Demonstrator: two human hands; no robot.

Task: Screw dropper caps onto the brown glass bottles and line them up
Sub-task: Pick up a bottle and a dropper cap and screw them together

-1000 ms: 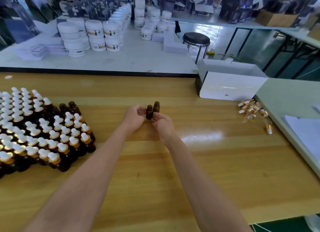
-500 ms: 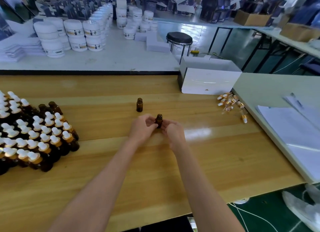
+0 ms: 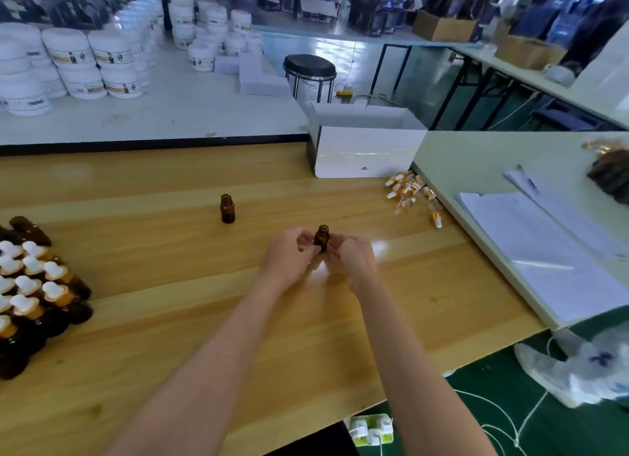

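Fingers of left hand and right hand pinch uncapped bottle upright on table; second bottle apart

Wooden table: capped bottles left, lone uncapped bottle centre, dropper caps right, white box behind them.

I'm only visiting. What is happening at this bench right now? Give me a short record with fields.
Held bottle: brown, uncapped, upright between both hands
Left hand: fingers curled on the bottle's left side
Right hand: fingers on its right side
Spare bottle: uncapped, standing alone on the wooden table
Finished bottles: capped, grouped at the left edge
Loose caps: heaped beside the white box
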